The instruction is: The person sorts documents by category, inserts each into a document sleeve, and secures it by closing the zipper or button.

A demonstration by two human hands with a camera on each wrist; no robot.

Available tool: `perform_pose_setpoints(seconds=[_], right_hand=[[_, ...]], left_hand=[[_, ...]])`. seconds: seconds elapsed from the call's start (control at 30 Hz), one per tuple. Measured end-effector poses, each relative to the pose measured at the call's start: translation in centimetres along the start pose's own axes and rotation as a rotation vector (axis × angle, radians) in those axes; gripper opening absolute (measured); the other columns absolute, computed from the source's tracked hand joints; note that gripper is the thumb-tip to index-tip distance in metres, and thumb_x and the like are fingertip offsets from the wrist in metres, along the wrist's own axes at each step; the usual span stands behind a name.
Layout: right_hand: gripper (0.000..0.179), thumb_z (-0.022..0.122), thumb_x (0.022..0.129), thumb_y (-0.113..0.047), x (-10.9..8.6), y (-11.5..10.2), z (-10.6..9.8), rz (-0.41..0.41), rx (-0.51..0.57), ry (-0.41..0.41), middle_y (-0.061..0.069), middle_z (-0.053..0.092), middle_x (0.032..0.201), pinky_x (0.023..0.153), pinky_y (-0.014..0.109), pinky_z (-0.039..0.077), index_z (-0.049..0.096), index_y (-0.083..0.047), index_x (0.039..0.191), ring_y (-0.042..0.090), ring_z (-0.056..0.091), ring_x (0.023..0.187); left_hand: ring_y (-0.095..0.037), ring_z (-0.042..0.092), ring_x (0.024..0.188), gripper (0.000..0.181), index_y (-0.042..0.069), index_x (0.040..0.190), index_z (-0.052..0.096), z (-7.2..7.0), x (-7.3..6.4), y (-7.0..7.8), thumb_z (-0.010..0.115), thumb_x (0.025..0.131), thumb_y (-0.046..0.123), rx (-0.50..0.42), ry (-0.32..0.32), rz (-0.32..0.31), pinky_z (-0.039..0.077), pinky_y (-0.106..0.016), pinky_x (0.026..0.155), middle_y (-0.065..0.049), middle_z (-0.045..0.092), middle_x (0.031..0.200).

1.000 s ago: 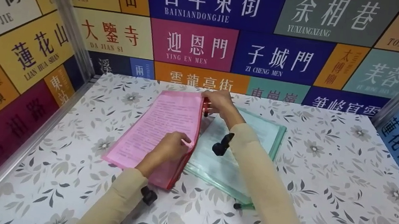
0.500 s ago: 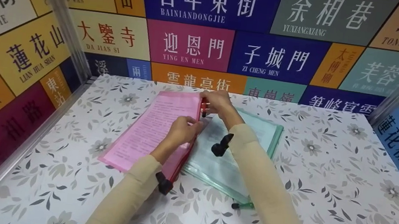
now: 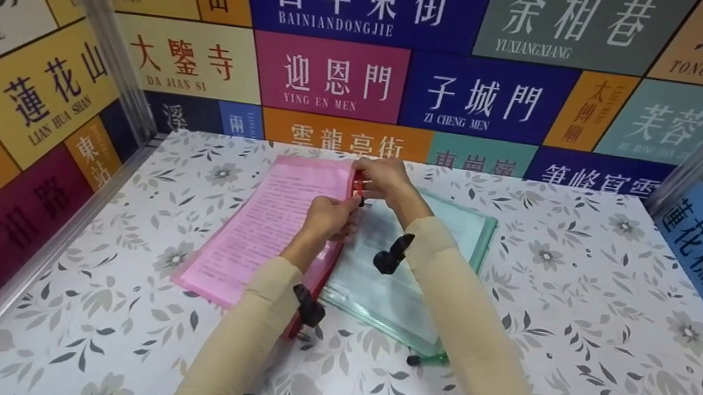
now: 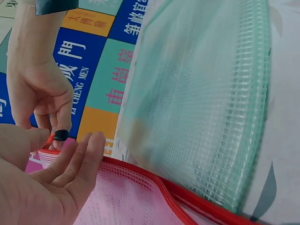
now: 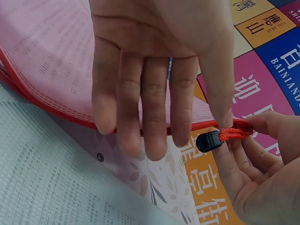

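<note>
A pink mesh zip document pouch [image 3: 254, 226] with a red zip edge and a printed sheet showing through lies slanted on the table. My right hand [image 3: 387, 182] pinches its far right corner between thumb and fingers, as the right wrist view shows. There a red cord zip pull [image 5: 234, 133] ends in a black tip. My left hand [image 3: 325, 221] is at the red edge just nearer; its thumb touches the cord while the other fingers [image 5: 153, 108] extend over the edge. Partly under the pink pouch and the right arm lies a green mesh zip pouch [image 3: 374, 287] holding papers.
The flowered tabletop [image 3: 606, 309] spreads around both pouches. Behind it rises a wall [image 3: 339, 78] of coloured signs, with clear posts [image 3: 124, 28] at the corners. A green zip pull [image 3: 429, 360] sticks out at the green pouch's near edge. Black wrist mounts sit on both cuffs.
My left hand has slid away along the red edge of the pink pouch, up close to the right hand. The right hand stays at the far corner. The pouches lie nearly as before.
</note>
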State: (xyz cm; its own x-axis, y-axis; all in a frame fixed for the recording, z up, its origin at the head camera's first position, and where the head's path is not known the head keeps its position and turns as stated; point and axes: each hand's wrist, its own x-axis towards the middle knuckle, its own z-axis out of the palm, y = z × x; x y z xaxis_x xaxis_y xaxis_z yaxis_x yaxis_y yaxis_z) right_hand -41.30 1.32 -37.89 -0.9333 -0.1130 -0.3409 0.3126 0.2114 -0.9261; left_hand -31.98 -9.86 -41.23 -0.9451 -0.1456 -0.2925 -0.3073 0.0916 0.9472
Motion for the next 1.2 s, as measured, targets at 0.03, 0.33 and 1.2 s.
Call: perform_pose_setpoints(seconds=[0.03,0.33,1.2], right_hand=[[0.027,0.068,0.092,-0.026,-0.1,0.0,0.0,-0.002,-0.002,0.001,0.007,0.072,0.106,0.069,0.028,0.061,0.071,-0.005,0.108,0.016,0.072,0.082],[0.021,0.068,0.092,-0.020,-0.2,-0.1,-0.1,-0.003,0.042,-0.003,0.005,0.071,0.095,0.064,0.027,0.060,0.071,-0.003,0.103,0.013,0.071,0.073],[0.020,0.068,0.090,-0.015,-0.6,1.2,-0.2,-0.018,0.141,0.020,0.002,0.073,0.073,0.059,0.026,0.059,0.071,0.001,0.101,0.012,0.072,0.062]], left_hand=[[-0.015,0.061,0.062,0.045,-0.007,0.113,0.070,0.1,0.1,0.0,0.063,0.098,0.036,-0.015,-0.001,0.000,0.062,-0.041,0.075,-0.006,0.065,0.076],[-0.012,0.063,0.061,0.036,-0.010,0.110,0.070,0.8,0.6,0.2,0.066,0.096,0.024,-0.137,0.016,0.060,0.062,-0.039,0.068,-0.007,0.068,0.072],[-0.024,0.075,0.093,0.036,0.002,0.123,0.067,-1.5,-1.0,-1.1,0.062,0.099,0.028,-0.068,-0.146,-0.022,0.062,-0.033,0.070,-0.013,0.074,0.106]])
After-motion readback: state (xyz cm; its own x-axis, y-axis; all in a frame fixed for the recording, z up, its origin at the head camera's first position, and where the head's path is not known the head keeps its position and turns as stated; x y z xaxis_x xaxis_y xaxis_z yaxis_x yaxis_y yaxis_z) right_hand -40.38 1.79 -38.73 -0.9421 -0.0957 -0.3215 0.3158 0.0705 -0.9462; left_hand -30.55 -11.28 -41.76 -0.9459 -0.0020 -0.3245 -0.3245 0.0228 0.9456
